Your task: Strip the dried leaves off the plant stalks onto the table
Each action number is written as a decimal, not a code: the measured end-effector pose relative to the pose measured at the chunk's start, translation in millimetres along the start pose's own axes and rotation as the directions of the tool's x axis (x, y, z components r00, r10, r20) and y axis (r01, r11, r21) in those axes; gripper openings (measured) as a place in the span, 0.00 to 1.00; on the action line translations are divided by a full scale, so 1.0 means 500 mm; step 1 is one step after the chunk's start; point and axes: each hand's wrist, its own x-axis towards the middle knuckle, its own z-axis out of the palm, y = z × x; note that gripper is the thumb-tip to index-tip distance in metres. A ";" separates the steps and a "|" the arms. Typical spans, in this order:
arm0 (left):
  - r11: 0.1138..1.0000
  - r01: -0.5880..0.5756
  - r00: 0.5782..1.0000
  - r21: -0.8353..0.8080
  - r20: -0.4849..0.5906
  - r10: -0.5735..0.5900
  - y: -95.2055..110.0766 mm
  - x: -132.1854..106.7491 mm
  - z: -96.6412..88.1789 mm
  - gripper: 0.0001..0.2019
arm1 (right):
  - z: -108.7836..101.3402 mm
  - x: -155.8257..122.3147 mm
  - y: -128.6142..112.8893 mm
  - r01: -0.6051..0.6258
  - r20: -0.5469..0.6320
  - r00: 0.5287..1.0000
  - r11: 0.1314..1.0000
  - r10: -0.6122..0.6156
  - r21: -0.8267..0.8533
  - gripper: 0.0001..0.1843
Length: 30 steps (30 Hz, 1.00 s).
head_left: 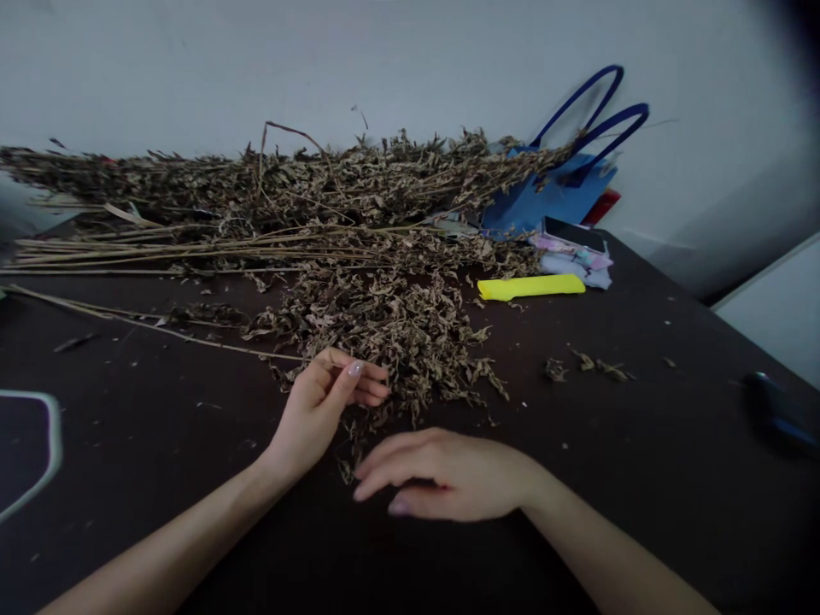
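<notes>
Against the pale, plain wall (384,68) stands a dark brown table (615,444). Just beyond both hands lies a heap of dried, crumpled brown leaves (410,329). One thin, straw-coloured stem (205,340) reaches the left hand (326,393), whose fingers are curled; whether they grip it, I cannot tell. The right hand (448,474) is loosely open. Rightward from it, the tabletop stretches to a slanting edge, with small leaf scraps (586,362) between.

A person's bare forearms (185,531) angle toward the leaf pile (410,329).
The left hand (320,400) curls at its near edge, thumb by forefinger; the right hand (458,474), fingers loosely extended, hangs just in front.
</notes>
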 end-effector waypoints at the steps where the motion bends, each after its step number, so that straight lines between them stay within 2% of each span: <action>1: 1.000 -0.001 1.000 0.011 0.002 0.001 0.000 0.000 0.000 0.05 | 0.009 0.007 0.001 0.004 -0.013 1.000 1.000 -0.005 -0.012 0.17; 3: 1.000 -0.001 1.000 0.028 0.000 0.001 0.001 -0.001 0.000 0.06 | 0.015 0.012 0.006 -0.032 -0.100 0.995 0.998 0.027 -0.046 0.17; 5: 1.000 0.000 1.000 0.031 -0.002 0.000 0.001 -0.002 0.001 0.06 | -0.002 0.003 0.009 -0.079 -0.197 0.978 0.995 0.066 -0.062 0.16; 9: 1.000 0.007 1.000 -0.006 0.011 -0.007 -0.001 -0.003 0.002 0.05 | -0.075 -0.044 -0.001 -0.170 -0.286 0.945 0.986 0.162 -0.002 0.13; 12: 0.999 0.017 1.000 -0.034 0.023 -0.016 -0.004 -0.003 0.003 0.05 | -0.118 -0.087 -0.016 -0.272 -0.348 0.893 0.959 0.284 0.086 0.13; 14: 0.999 0.018 0.999 -0.046 0.027 -0.017 -0.004 -0.003 0.004 0.05 | -0.122 -0.113 -0.019 -0.331 -0.232 0.912 0.941 0.337 0.067 0.12; 16: 0.998 0.022 0.999 -0.051 0.028 -0.021 -0.003 -0.003 0.004 0.06 | -0.106 -0.137 -0.009 -0.387 0.021 0.922 0.917 0.387 0.098 0.13; 18: 0.998 0.028 0.999 -0.048 0.030 -0.026 -0.002 -0.003 0.005 0.06 | -0.081 -0.155 0.012 -0.472 0.250 0.871 0.860 0.422 0.194 0.15; 20: 0.999 0.032 0.999 -0.036 0.036 -0.031 -0.003 -0.004 0.006 0.07 | -0.060 -0.165 0.037 -0.499 0.289 0.853 0.842 0.435 0.203 0.16; 22: 0.999 0.036 0.998 -0.007 0.043 -0.036 -0.005 -0.004 0.007 0.07 | -0.053 -0.162 0.057 -0.434 0.145 0.898 0.891 0.415 0.138 0.15; 23: 0.999 0.040 0.998 0.010 0.048 -0.040 -0.006 -0.005 0.008 0.08 | -0.055 -0.156 0.062 -0.413 0.022 0.910 0.905 0.413 0.100 0.14; 24: 0.999 0.044 0.998 0.025 0.053 -0.045 -0.007 -0.006 0.008 0.08 | -0.059 -0.148 0.065 -0.405 -0.117 0.904 0.911 0.412 0.077 0.14; 27: 0.997 0.054 0.995 0.061 0.082 -0.059 -0.007 -0.009 0.010 0.08 | -0.070 -0.109 0.057 -0.405 -0.456 0.792 0.908 0.406 0.106 0.13; 28: 0.996 0.056 0.994 0.074 0.094 -0.063 -0.006 -0.009 0.010 0.08 | -0.070 -0.092 0.051 -0.392 -0.522 0.762 0.915 0.384 0.101 0.12; 30: 0.993 0.048 0.992 0.108 0.108 -0.059 -0.003 -0.011 0.011 0.08 | -0.061 -0.058 0.038 -0.368 -0.611 0.735 0.930 0.293 0.003 0.11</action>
